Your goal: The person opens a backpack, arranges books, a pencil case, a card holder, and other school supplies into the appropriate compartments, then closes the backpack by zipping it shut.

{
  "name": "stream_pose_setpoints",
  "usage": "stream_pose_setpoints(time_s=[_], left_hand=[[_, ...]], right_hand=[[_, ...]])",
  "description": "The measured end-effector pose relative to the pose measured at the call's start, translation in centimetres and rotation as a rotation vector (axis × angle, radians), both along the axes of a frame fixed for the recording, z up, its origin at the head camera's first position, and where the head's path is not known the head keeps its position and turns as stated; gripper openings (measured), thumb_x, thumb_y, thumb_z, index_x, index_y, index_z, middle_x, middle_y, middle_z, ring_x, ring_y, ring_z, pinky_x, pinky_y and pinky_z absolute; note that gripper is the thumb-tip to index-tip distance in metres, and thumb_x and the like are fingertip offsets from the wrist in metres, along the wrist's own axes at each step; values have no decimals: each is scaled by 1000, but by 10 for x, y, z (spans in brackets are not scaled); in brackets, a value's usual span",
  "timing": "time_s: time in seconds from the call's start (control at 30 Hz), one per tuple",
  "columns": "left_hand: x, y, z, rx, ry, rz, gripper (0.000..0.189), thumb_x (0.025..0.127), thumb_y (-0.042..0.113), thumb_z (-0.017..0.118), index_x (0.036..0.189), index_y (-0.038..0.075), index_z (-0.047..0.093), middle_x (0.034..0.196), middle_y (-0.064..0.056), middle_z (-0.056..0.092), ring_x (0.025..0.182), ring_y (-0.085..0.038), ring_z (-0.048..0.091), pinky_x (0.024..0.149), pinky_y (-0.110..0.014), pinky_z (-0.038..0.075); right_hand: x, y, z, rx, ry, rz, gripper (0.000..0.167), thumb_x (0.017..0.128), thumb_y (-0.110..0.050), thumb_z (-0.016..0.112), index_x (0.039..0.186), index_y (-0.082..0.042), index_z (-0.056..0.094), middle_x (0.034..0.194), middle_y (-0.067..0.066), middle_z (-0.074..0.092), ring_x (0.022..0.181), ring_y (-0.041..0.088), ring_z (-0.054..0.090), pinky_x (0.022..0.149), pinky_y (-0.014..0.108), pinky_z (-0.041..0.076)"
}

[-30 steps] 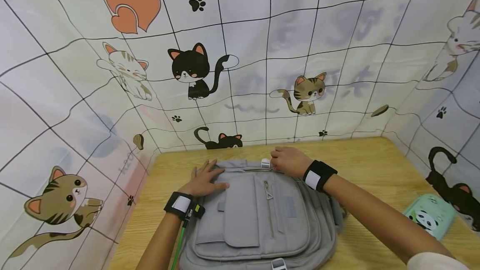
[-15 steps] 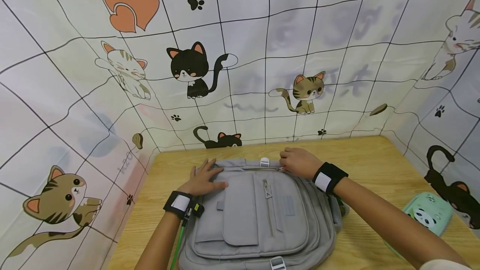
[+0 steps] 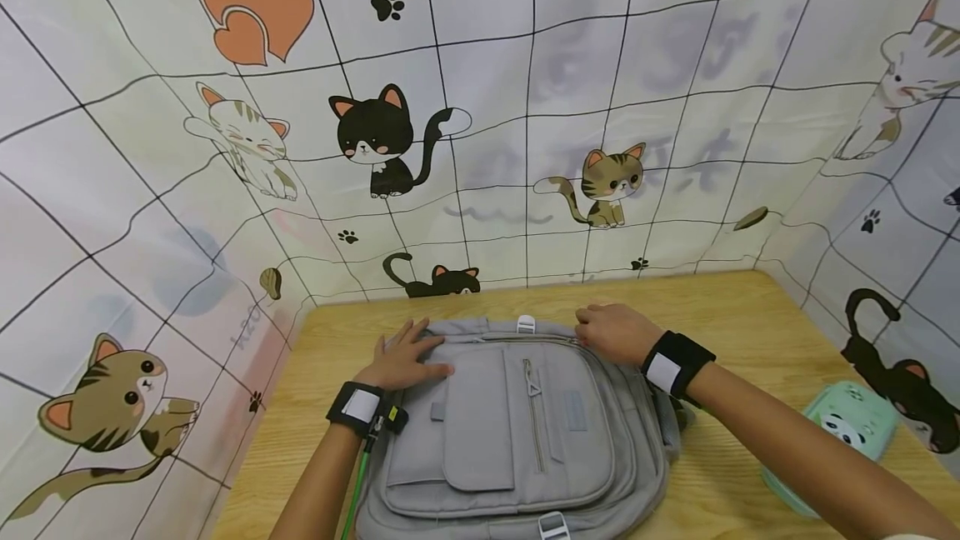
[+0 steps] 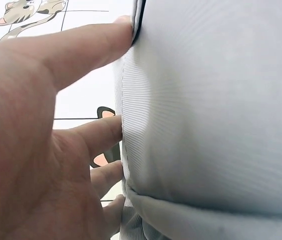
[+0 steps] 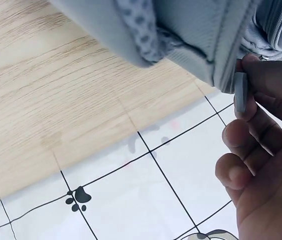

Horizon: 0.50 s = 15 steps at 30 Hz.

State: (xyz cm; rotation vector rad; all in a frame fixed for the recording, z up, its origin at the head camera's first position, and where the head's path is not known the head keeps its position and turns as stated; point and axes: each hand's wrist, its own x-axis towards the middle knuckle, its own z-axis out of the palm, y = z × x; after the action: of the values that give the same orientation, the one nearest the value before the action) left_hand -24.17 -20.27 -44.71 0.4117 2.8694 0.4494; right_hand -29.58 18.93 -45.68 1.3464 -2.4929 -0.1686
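Note:
A grey backpack (image 3: 480,415) lies on the wooden table, its front pocket facing up. My left hand (image 3: 402,362) rests on the upper left corner of the bag with fingers spread; in the left wrist view its fingertips (image 4: 112,129) touch the grey fabric. At the upper right edge of the bag, my right hand (image 3: 618,333) has its fingers curled. The right wrist view shows its thumb and index finger pinching a small grey zipper pull (image 5: 240,92). Along the top of the bag runs the zipper (image 3: 525,339), part of it behind the right hand.
A mint green case (image 3: 862,415) with a panda picture lies at the right, partly hidden by my right forearm. The wooden table (image 3: 720,315) ends at a cat-printed cloth (image 3: 495,148) behind and on both sides. A white buckle (image 3: 526,324) sits at the bag's top edge.
My right hand has moved to the right along the top edge of the backpack, pulling the zipper pull with it. The left hand has kept its place on the bag.

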Motion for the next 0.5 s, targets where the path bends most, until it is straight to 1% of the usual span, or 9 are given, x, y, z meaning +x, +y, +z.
stream_pose_setpoints(time_s=[0.03, 0.13, 0.3, 0.5], left_hand=[[0, 0, 0, -4, -3, 3, 69, 81, 63, 53, 137, 25, 44, 154, -2, 17, 143, -31, 7, 103, -70, 5], [-1, -1, -3, -17, -7, 13, 70, 80, 65, 52, 138, 26, 44, 154, 0, 16, 143, -30, 8, 102, -70, 6], [-1, -2, -3, -35, -27, 30, 71, 80, 67, 49, 139, 27, 42, 154, 3, 15, 143, -28, 6, 100, -72, 7], [1, -1, -1, -25, -67, 38, 70, 82, 66, 47, 140, 27, 40, 155, 4, 12, 144, -28, 1, 93, -78, 9]], right_hand=[[2, 1, 0, 12, 3, -9, 9, 85, -21, 65, 76, -19, 65, 70, -4, 48, 58, 10, 42, 48, 23, 34], [8, 5, 0, 47, -25, -53, 11, 87, -20, 61, 77, -19, 66, 69, -3, 49, 57, 10, 43, 47, 24, 33], [16, 11, 0, 53, -70, -97, 12, 87, -19, 60, 76, -19, 65, 69, -3, 49, 56, 11, 45, 47, 26, 34], [27, 19, -2, 61, -92, -125, 19, 81, -13, 59, 64, -19, 59, 66, -5, 49, 52, 8, 42, 46, 25, 34]])
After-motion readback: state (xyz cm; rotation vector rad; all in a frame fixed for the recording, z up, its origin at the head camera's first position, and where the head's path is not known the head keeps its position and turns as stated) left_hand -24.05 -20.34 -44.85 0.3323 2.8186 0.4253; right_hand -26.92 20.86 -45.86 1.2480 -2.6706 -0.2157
